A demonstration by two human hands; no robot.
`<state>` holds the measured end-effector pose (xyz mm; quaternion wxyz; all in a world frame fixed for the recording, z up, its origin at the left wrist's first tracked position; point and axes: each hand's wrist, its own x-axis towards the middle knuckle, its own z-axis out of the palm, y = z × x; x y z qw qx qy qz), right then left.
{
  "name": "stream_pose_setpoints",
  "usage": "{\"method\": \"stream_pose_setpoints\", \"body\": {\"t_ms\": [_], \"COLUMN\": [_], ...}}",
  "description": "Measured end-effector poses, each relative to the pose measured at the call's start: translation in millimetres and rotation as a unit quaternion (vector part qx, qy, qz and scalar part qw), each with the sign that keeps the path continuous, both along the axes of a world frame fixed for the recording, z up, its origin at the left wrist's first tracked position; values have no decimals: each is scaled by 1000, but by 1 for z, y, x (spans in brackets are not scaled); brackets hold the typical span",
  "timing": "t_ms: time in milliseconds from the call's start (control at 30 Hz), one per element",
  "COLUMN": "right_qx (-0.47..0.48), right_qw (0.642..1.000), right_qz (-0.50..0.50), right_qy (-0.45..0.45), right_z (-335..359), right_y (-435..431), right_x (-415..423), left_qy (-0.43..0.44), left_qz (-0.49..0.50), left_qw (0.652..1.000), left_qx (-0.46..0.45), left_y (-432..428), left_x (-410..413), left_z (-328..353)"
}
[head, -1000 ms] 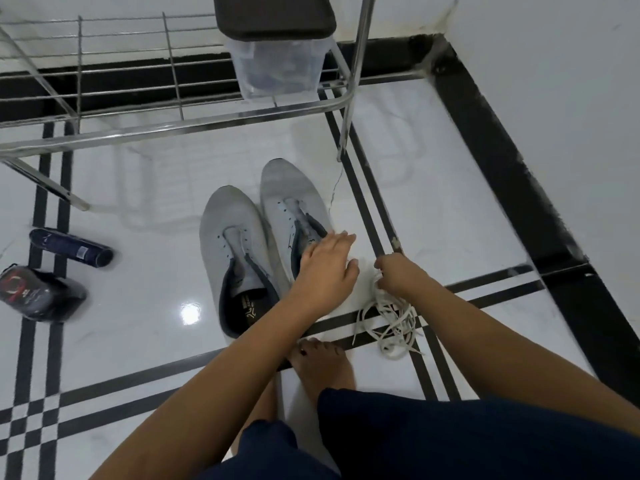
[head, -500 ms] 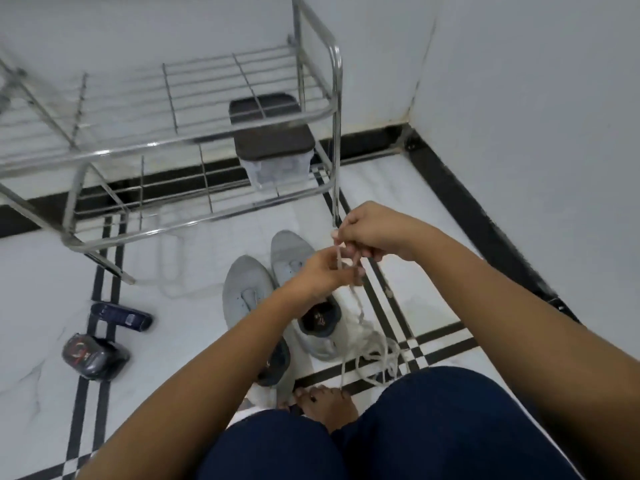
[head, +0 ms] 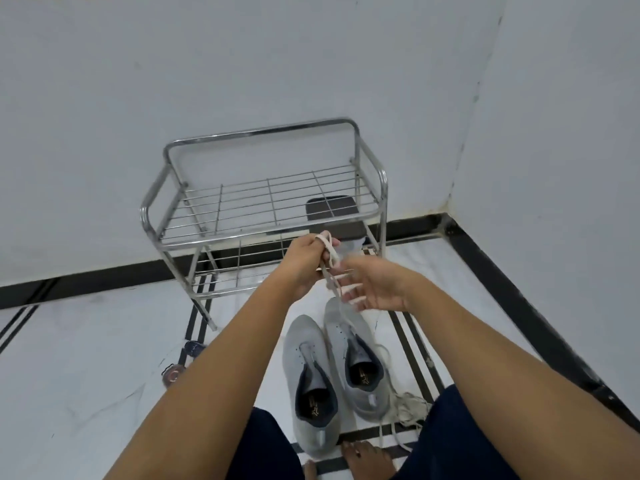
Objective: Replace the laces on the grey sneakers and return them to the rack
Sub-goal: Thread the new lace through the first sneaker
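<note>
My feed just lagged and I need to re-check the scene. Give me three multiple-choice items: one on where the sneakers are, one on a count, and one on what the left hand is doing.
1. Where do the grey sneakers stand relative to the rack?
A on its top shelf
B on the floor in front of it
C on its lower shelf

2. How many sneakers show?
A one
B four
C two

3. The left hand is:
A gripping a white lace
B holding a sneaker
C resting on the rack

Answers:
1 B: both shoes sit on the tiles, short of the rack's legs.
2 C: one pair stands side by side.
3 A: its fingers curl round the lace, raised above the shoes.
</note>
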<state>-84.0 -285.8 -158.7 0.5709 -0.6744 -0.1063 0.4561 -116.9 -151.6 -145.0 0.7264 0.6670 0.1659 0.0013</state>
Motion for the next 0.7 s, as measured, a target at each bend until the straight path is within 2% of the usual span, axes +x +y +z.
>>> {"method": "stream_pose_setpoints", "body": {"t_ms": [67,133,233,300,367,433,533,633,700], "right_qx": [-52,-112,-185,-161,-89,-34,22,20,2], "right_qw": [996,985,970,983,996,996,986,982,979], "right_qz": [60,116,99,37,-20,-67,-138,-157,-173], "right_qy": [-28,-67,-122,-85,-6,47,92,103,106], "right_z": [-10,-17,-23,-27,-30,-32,-36,-41,-42], "right_y": [5,11,15,19,27,37,49,51,46], "right_x": [-2,-2,6,11,16,18,21,25,29], "left_qy": [-12,-19,33,102,156,186,175,159,170], "left_qz": [51,107,177,131,28,-57,-124,-145,-176], "left_qw": [996,988,980,986,986,979,976,977,969], "left_qx": [-75,-106,-79,-2,54,54,25,0,29], "left_y": [7,19,47,59,61,54,43,35,35], "left_x": [-5,-9,-10,-11,-10,-10,-7,-6,-9], "left_z": [-6,-16,-32,-42,-54,-62,-70,-74,-75]}}
